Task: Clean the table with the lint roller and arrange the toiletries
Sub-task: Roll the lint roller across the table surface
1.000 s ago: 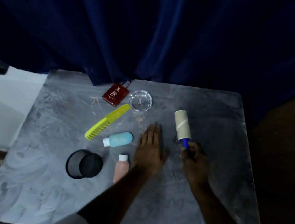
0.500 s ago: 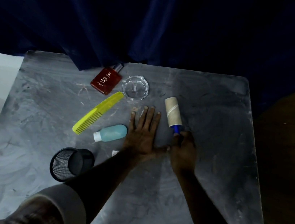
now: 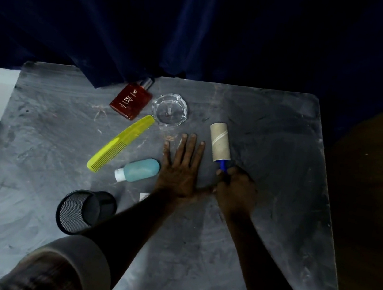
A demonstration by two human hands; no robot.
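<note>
Dust-streaked grey surface [image 3: 258,240] sits in front of a dark blue curtain [image 3: 202,23], and both of the person's hands are down on it near the middle. The left hand [image 3: 181,168] lies flat, palm down, fingers [image 3: 192,142] stretched out and slightly spread, grasping nothing. Just beside it, the right hand [image 3: 236,193] is clenched around the blue handle [image 3: 223,166] of the lint roller [image 3: 220,145], whose pale cardboard-coloured roll rests on the surface and points away from the person, a little to the left.

The toiletries are scattered on the left half. A small blue bottle [image 3: 141,171] with a white cap lies on its side, its base nearly touching the left hand. A yellow comb [image 3: 120,143] lies diagonally beyond it, its far end close to a clear glass dish [image 3: 169,109]. A red perfume bottle [image 3: 131,100] lies flat beside the dish, its cap tucked under the curtain's edge. Nearer the person, a black mesh cup [image 3: 85,212] lies tipped on its side, open mouth facing left, partly behind the left forearm. A small white bit shows just past that forearm; I cannot tell what it is. A grey sleeve [image 3: 76,259] covers the upper left arm.
</note>
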